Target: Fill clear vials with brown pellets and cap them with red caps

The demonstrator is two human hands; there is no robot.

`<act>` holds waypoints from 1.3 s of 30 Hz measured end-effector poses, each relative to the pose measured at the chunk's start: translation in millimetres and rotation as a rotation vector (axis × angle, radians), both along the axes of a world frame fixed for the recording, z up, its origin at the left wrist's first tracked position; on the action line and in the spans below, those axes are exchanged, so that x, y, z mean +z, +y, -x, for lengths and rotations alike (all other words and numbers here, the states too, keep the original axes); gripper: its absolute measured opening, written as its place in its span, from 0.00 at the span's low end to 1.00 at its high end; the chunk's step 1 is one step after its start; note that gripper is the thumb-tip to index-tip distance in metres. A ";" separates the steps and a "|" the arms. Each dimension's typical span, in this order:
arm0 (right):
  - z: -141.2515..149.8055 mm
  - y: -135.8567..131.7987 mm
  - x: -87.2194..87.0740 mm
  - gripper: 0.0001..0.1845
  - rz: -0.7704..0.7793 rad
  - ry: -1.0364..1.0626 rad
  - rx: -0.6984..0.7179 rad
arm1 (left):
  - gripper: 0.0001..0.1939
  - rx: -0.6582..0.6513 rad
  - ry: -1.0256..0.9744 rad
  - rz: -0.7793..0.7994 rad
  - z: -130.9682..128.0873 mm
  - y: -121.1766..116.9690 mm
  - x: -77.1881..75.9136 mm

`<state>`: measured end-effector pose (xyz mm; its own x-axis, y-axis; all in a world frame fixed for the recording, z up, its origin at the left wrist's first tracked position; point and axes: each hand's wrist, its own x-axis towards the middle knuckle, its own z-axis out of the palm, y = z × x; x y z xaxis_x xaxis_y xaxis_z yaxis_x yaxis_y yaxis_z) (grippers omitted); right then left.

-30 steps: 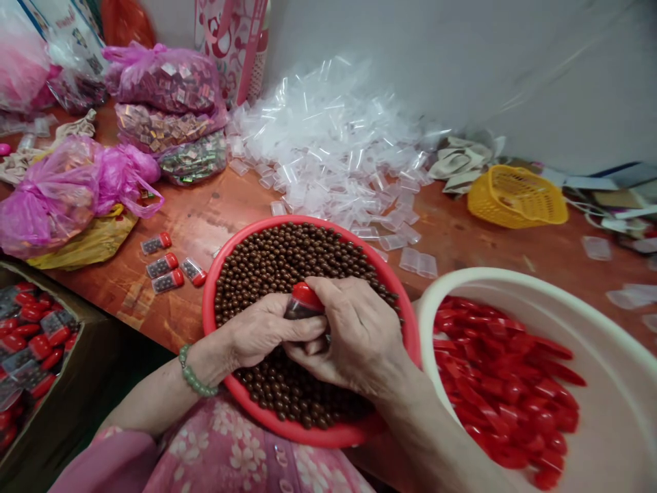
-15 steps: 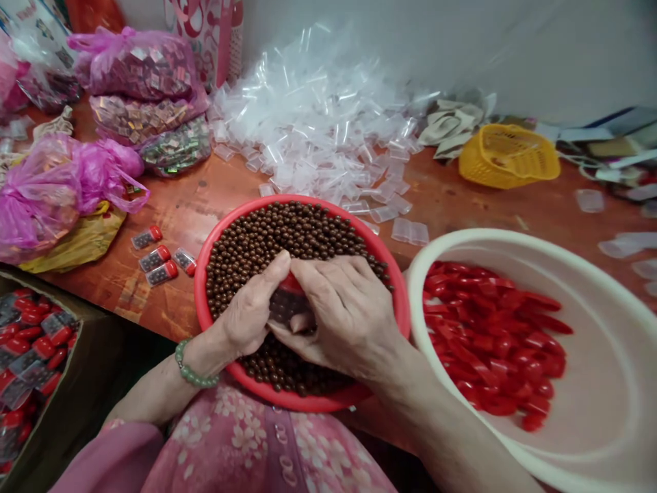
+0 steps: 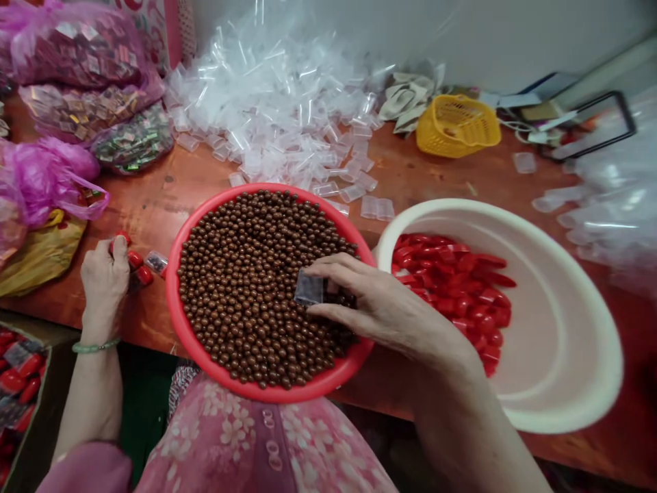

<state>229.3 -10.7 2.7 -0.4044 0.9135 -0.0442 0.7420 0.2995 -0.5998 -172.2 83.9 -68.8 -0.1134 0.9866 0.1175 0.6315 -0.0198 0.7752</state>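
Observation:
My left hand (image 3: 105,284) is at the tabletop left of the red basin, its fingers closed round a small red-capped container (image 3: 122,236), mostly hidden by the hand. Beside it lie several similar containers (image 3: 155,262) filled with dark balls. My right hand (image 3: 359,294) pinches a small clear plastic case (image 3: 308,287) between thumb and fingers, low over the brown balls (image 3: 256,274). These balls fill the red basin (image 3: 177,311) in front of me. To the right, a cream tub (image 3: 559,301) holds many red plastic caps (image 3: 462,281).
A heap of clear plastic cases (image 3: 287,116) lies at the back by the wall. Pink bags (image 3: 76,51) stand at the left, a yellow basket (image 3: 456,127) at the back right. A cardboard box (image 3: 56,335) with red-capped containers sits at lower left.
Both hands were together over the basin on a red-capped container. The left hand has moved left to the tabletop containers, while the right now holds a clear case. The view has shifted right.

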 end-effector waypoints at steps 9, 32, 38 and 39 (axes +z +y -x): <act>-11.7 25.8 -2.9 0.25 0.248 0.066 0.212 | 0.21 -0.085 0.215 -0.192 -42.8 -30.0 22.2; 3.5 16.3 -8.5 0.19 0.017 -0.153 0.129 | 0.44 -0.801 0.616 -0.093 -149.0 -76.7 42.5; -3.7 26.7 -3.2 0.16 0.059 -0.166 0.226 | 0.41 -0.738 0.497 -0.063 -142.7 -77.9 45.5; -3.8 28.8 -2.9 0.15 0.064 -0.161 0.232 | 0.38 -0.720 0.474 -0.057 -143.4 -78.1 44.7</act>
